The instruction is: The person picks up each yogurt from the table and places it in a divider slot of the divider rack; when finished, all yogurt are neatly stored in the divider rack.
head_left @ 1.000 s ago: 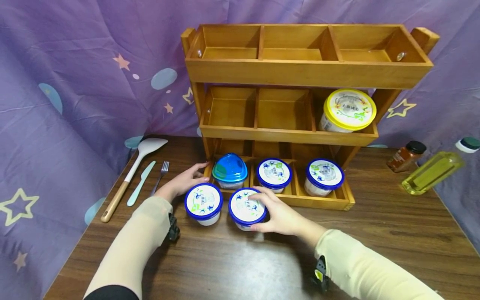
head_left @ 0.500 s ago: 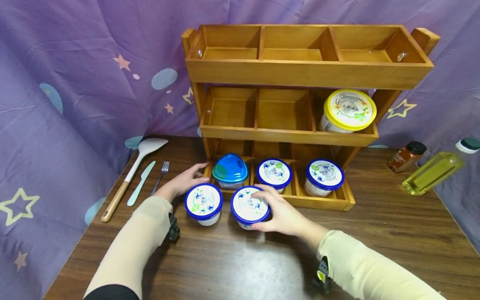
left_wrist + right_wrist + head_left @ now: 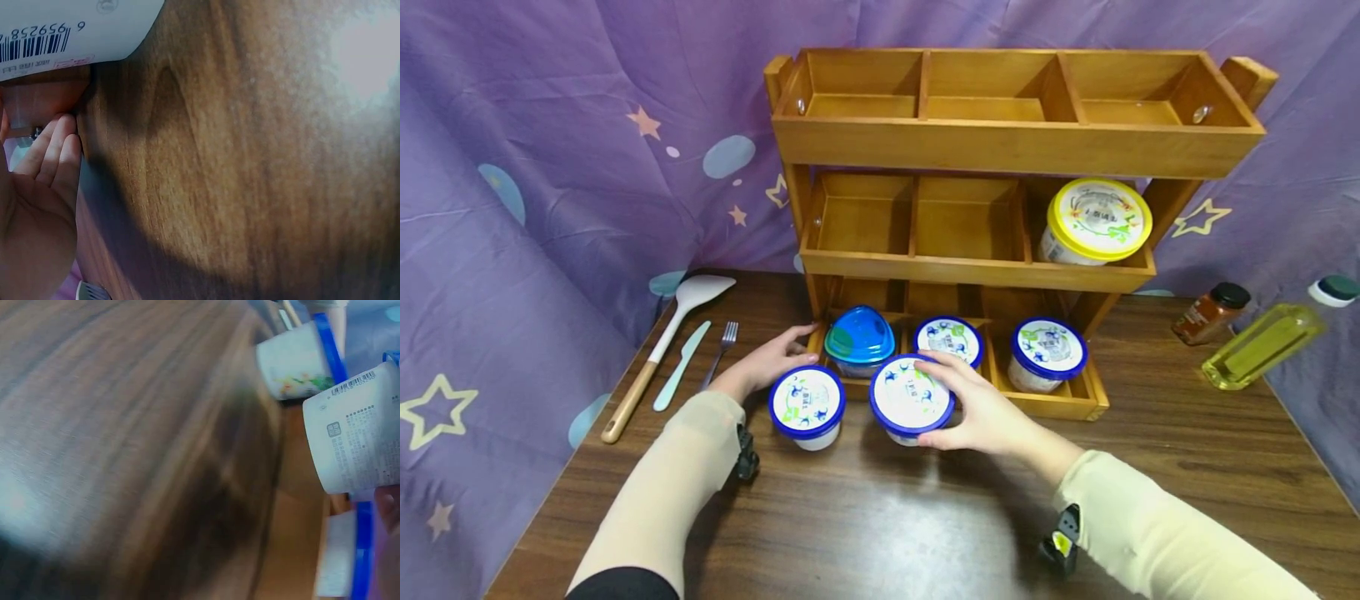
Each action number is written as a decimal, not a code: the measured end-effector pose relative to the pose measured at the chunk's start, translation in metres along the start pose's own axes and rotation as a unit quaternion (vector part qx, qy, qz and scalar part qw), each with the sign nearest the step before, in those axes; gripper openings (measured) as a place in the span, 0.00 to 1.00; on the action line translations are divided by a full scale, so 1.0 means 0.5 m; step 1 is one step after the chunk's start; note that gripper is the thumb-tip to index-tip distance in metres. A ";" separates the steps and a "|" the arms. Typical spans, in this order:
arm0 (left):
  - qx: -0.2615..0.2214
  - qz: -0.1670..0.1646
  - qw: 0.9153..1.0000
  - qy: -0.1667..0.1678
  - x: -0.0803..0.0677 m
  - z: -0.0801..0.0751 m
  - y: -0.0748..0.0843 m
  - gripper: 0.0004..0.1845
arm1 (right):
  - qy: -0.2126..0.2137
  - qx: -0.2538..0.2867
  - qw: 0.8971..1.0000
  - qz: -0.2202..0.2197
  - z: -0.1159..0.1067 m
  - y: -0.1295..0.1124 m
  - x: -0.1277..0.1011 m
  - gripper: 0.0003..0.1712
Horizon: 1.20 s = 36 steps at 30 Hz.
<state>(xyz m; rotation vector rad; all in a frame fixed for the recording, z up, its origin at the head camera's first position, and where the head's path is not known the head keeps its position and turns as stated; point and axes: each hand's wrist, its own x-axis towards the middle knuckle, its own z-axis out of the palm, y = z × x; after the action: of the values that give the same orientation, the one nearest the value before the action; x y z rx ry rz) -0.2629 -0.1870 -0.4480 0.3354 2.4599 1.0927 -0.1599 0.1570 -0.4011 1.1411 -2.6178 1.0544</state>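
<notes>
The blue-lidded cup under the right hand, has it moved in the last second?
Yes. The right hand has carried the blue-lidded cup up and toward the wooden rack; its lid now overlaps the rack's front edge.

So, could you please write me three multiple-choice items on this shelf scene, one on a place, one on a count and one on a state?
1. Where does the yellow-lidded tub sit?
A. top tier, left compartment
B. middle tier, right compartment
C. on the table

2. How many blue-lidded round cups are in view?
A. two
B. four
C. six

3. What is the right hand doing?
A. gripping a blue-lidded cup by its rim
B. lying flat on the table
C. holding the fork

Answers: 1 B, since the tub sits in the right compartment of the wooden rack's middle tier. 2 B, two in the bottom tier and two in front of the rack. 3 A, its fingers curl round the lid's edge.
</notes>
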 end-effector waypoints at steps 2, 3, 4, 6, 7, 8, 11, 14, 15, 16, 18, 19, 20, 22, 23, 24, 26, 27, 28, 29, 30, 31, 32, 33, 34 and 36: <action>0.000 -0.001 1.000 0.001 0.000 0.001 0.000 0.38 | 0.003 -0.001 1.000 -0.006 -0.016 -0.004 0.006 0.51; -0.001 -0.002 1.000 0.002 -0.001 0.001 0.001 0.37 | 0.005 -0.002 1.000 -0.009 -0.025 -0.007 0.009 0.51; -0.001 -0.003 1.000 0.003 -0.001 0.001 0.002 0.37 | 0.006 -0.001 1.000 -0.012 -0.033 -0.009 0.012 0.51; -0.001 -0.004 1.000 0.005 -0.002 0.001 0.005 0.38 | 0.009 0.000 1.000 -0.019 -0.052 -0.015 0.017 0.51; -0.001 -0.005 1.000 0.006 -0.002 0.001 0.006 0.37 | 0.010 0.000 1.000 -0.021 -0.061 -0.017 0.020 0.51; -0.002 -0.005 1.000 0.006 -0.002 0.000 0.008 0.37 | 0.013 -0.002 1.000 -0.023 -0.071 -0.020 0.023 0.51; -0.002 -0.005 1.000 0.007 -0.002 0.000 0.008 0.37 | 0.024 -0.005 0.999 -0.027 -0.098 -0.026 0.032 0.51; -0.001 -0.007 1.000 0.006 0.000 0.000 0.004 0.37 | 0.034 -0.010 0.999 -0.027 -0.122 -0.027 0.041 0.51; 0.000 -0.008 1.000 0.005 0.001 0.000 0.003 0.37 | 0.036 -0.013 0.999 -0.025 -0.129 -0.027 0.044 0.51; 0.000 -0.009 1.000 0.005 0.001 0.000 0.002 0.37 | 0.039 -0.014 0.999 -0.022 -0.136 -0.027 0.047 0.51; -0.002 -0.009 1.000 0.005 0.001 0.001 0.001 0.37 | 0.045 -0.019 0.999 -0.017 -0.150 -0.027 0.051 0.51; -0.001 -0.008 1.000 0.006 0.001 0.001 0.002 0.37 | 0.048 -0.024 0.998 -0.015 -0.156 -0.028 0.052 0.51; -0.003 -0.005 1.000 0.008 0.002 0.002 0.002 0.37 | 0.050 -0.027 0.998 -0.013 -0.163 -0.028 0.054 0.51; -0.005 0.003 1.000 0.012 0.002 0.003 0.003 0.36 | 0.060 -0.030 0.998 -0.013 -0.177 -0.031 0.058 0.50; -0.005 0.008 1.000 0.013 0.002 0.004 0.004 0.36 | 0.066 -0.035 0.997 -0.014 -0.184 -0.033 0.061 0.50; -0.006 0.011 1.000 0.014 0.003 0.005 0.004 0.36 | 0.073 -0.037 0.997 -0.015 -0.192 -0.035 0.063 0.49; -0.009 0.020 1.000 0.014 0.004 0.006 0.006 0.36 | 0.087 -0.036 0.995 -0.017 -0.207 -0.038 0.067 0.49; -0.010 0.022 1.000 0.014 0.003 0.007 0.008 0.36 | 0.096 -0.034 0.995 -0.018 -0.215 -0.040 0.069 0.48; -0.012 0.024 1.000 0.014 0.002 0.007 0.010 0.36 | 0.104 -0.032 0.994 -0.019 -0.222 -0.041 0.072 0.48; -0.014 0.024 1.000 0.014 0.000 0.007 0.011 0.36 | 0.111 -0.031 0.993 -0.019 -0.228 -0.043 0.075 0.48; -0.015 0.024 1.000 0.014 -0.001 0.007 0.012 0.36 | 0.116 -0.028 0.993 -0.018 -0.233 -0.045 0.078 0.49; -0.015 0.022 1.000 0.014 -0.004 0.006 0.013 0.36 | 0.120 -0.027 0.992 -0.018 -0.238 -0.046 0.082 0.49; -0.016 0.020 1.000 0.014 -0.007 0.006 0.014 0.36 | 0.125 -0.024 0.992 -0.017 -0.241 -0.047 0.086 0.49; -0.016 0.019 1.000 0.014 -0.008 0.005 0.014 0.36 | 0.130 -0.023 0.991 -0.017 -0.245 -0.049 0.090 0.49; -0.015 0.018 1.000 0.015 -0.008 0.005 0.013 0.35 | 0.135 -0.024 0.990 -0.018 -0.247 -0.049 0.093 0.49; -0.012 0.018 1.000 0.015 -0.007 0.005 0.010 0.36 | 0.145 -0.023 0.989 -0.022 -0.253 -0.051 0.099 0.48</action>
<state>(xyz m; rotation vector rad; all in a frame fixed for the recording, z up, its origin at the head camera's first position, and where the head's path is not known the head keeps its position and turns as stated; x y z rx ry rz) -0.2583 -0.1835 -0.4445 0.3607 2.4728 1.1502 -0.2003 0.1941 -0.2744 0.9501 -2.3679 1.0569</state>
